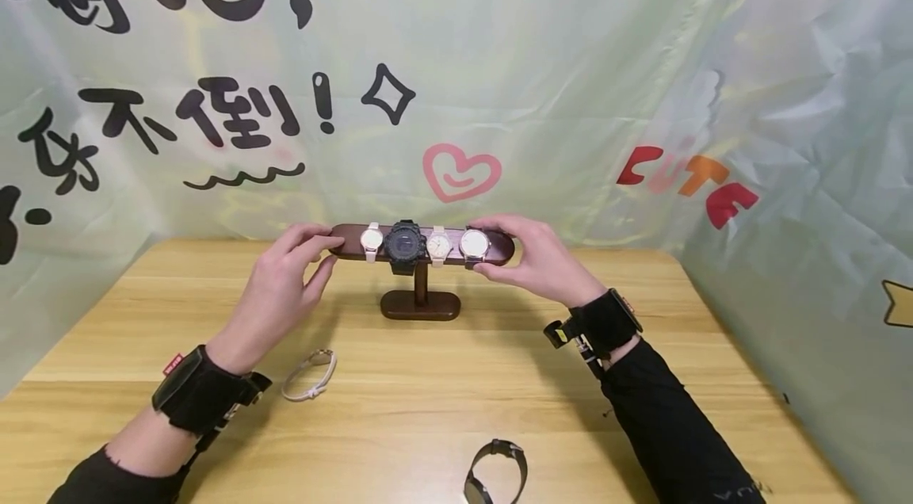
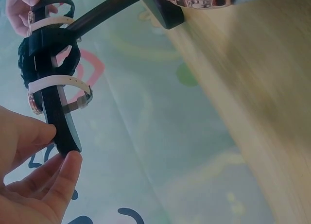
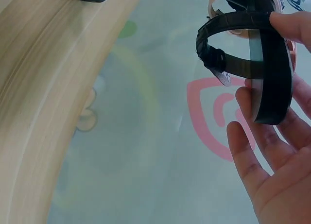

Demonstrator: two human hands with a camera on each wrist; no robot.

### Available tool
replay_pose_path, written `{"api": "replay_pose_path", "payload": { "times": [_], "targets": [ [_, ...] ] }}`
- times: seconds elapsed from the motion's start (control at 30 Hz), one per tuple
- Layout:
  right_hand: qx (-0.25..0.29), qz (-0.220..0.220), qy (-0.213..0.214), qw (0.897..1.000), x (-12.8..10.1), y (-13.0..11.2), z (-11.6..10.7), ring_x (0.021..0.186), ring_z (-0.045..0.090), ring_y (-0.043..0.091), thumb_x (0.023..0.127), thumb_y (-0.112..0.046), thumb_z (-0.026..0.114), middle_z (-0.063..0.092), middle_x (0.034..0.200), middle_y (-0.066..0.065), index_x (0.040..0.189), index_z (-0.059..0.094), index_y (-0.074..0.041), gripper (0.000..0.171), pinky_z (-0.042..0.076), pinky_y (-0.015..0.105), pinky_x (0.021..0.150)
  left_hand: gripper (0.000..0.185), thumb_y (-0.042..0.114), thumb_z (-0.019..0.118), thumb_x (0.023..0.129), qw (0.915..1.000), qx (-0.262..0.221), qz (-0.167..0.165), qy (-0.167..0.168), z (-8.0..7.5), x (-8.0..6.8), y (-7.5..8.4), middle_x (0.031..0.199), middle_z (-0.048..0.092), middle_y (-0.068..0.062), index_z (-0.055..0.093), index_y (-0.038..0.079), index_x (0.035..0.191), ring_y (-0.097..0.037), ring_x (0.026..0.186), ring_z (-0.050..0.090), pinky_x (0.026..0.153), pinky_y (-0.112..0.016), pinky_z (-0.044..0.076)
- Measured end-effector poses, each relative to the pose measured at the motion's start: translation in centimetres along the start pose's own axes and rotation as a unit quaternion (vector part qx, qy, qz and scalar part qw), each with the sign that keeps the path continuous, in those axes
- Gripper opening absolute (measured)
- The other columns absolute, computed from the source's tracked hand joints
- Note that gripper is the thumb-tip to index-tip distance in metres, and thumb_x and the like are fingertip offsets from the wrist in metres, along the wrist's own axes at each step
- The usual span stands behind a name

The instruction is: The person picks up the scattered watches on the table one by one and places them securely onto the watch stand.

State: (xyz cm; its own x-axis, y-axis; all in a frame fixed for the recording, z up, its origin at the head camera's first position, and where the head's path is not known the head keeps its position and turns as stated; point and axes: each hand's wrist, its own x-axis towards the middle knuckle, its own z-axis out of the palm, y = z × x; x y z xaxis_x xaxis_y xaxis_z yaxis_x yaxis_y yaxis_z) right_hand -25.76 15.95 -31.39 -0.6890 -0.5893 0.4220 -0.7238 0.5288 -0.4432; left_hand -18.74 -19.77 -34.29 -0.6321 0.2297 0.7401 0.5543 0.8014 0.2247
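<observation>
One dark brown watch stand (image 1: pixel 422 282), upright at far side of wooden table (image 1: pixel 571 393). Four watches on its crossbar (image 1: pixel 353 246), left to right: small white watch (image 1: pixel 372 239), bulky black watch (image 1: pixel 404 243), small cream watch (image 1: pixel 438 246), dark-strapped watch (image 1: pixel 474 245) with white dial. Left hand (image 1: pixel 281 274) pinching crossbar's left end between thumb and fingers. Right hand (image 1: pixel 540 260) gripping right end, by dark-strapped watch. Loose on table: pale-strapped watch (image 1: pixel 316 391) near left forearm; black-strapped watch (image 1: pixel 508 448), nearest viewer. Behind: printed cloth backdrop (image 1: pixel 571 52).

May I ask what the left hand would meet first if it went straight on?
The left hand grips the watch stand; further along, it would probably meet the nearest white-strapped watch, though depth is unclear.
</observation>
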Motion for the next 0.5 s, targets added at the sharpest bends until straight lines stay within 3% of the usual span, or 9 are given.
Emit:
{"api": "replay_pose_path", "payload": {
  "times": [0.23, 0.5],
  "targets": [
    [0.014, 0.003, -0.006, 1.000, 0.26, -0.08, 0.27, 0.099, 0.062, 0.010, 0.085, -0.031, 0.081, 0.065, 0.128, -0.004, 0.135, 0.060, -0.022, 0.055, 0.057, 0.027, 0.082, 0.025, 0.000, 0.072, 0.088, 1.0000, 0.003, 0.000, 0.001, 0.01, 0.06, 0.05, 0.120, 0.063, -0.015, 0.072, 0.002, 0.114, -0.027, 0.094, 0.068, 0.071, -0.039, 0.060],
    [0.019, 0.012, -0.011, 1.000, 0.26, -0.40, 0.34, 0.098, 0.062, 0.013, 0.086, -0.029, 0.081, 0.065, 0.127, -0.001, 0.136, 0.060, -0.022, 0.054, 0.057, 0.029, 0.080, 0.026, 0.001, 0.072, 0.089, 1.0000, 0.001, -0.004, 0.000, 0.05, -0.05, 0.11, 0.122, 0.063, -0.016, 0.071, 0.001, 0.114, -0.028, 0.095, 0.068, 0.071, -0.039, 0.060]
  ]
}}
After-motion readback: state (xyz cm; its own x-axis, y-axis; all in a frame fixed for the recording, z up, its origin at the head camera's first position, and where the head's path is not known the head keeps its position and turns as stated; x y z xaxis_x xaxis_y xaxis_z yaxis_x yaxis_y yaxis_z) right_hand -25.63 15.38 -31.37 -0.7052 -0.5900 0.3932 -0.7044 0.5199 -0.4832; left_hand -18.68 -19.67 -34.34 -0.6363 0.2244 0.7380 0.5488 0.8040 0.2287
